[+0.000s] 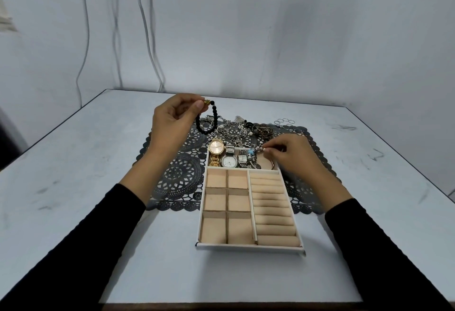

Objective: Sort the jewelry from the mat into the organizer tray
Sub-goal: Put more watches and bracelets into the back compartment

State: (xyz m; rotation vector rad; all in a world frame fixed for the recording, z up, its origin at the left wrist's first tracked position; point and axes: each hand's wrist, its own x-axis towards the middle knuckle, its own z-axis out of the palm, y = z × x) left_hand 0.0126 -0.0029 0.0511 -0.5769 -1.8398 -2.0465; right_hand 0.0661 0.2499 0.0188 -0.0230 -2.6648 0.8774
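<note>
Black sleeves frame the organizer tray [250, 246]; left hand [172, 123] pinches a black bead bracelet [208, 123] aloft, clear of tangles, while right hand [288, 151] pinches a charm bracelet [251, 154] into the far compartment.

left hand [172, 123] raised — pinching, right hand [290, 153] pinching

text: none legible | watch dials [229, 161] — markings too small to read | labels, brands — none seen

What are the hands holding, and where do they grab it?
Left hand pinches the black bead bracelet at its gold bead. Right hand pinches a charm bracelet at one end.
</note>
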